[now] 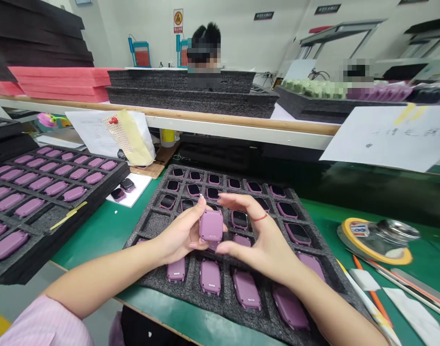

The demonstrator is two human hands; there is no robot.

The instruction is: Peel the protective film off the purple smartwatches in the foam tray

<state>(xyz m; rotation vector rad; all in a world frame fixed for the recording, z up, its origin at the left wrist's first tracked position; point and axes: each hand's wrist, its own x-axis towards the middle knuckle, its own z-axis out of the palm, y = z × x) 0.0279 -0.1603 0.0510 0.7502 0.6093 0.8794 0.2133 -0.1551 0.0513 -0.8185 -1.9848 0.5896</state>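
Note:
My left hand [180, 235] grips a small purple watch body [211, 226], back side up, over the middle of a black foam tray [151, 223]. My right hand [258, 240] is cupped beside it, fingers spread, with its thumb touching the lower edge of the watch body. The tray holds several more purple watch bodies [210, 276] face down in the near rows and several with dark screens up [239, 219] in the far rows.
A second black foam tray [76, 206] of purple watch bodies lies at the left. Two loose watch bodies [122, 189] rest on white paper. A tape roll [378, 235], pencils and strips lie at the right. Foam stacks fill a shelf behind; a person sits beyond it.

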